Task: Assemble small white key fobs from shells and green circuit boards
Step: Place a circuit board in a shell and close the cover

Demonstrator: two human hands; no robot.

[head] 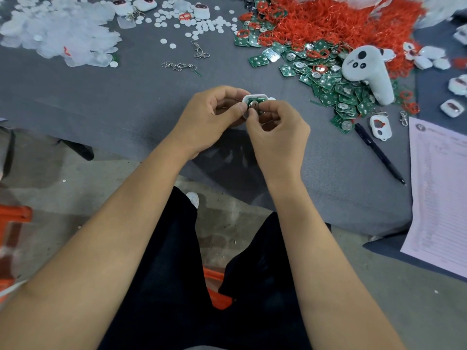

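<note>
Above the near edge of the grey table, my left hand [214, 117] grips a small white shell [252, 98] with a green circuit board [257, 101] seated in it. My right hand [275, 130] pinches the board's round silver battery holder from the right. Both sets of fingers cover most of the shell. A heap of green circuit boards [336, 89] lies to the right, beside a mound of red rings [336, 18]. Translucent shell parts [58, 31] are piled at the far left. Finished white fobs [202, 10] sit at the back.
A white handheld controller [366, 72] rests on the board heap. A black pen [379, 152] and a printed sheet [442, 188] lie at the right. Metal keychain clips [179, 66] and white discs [199, 29] are scattered mid-table. More fobs [452, 107] sit far right.
</note>
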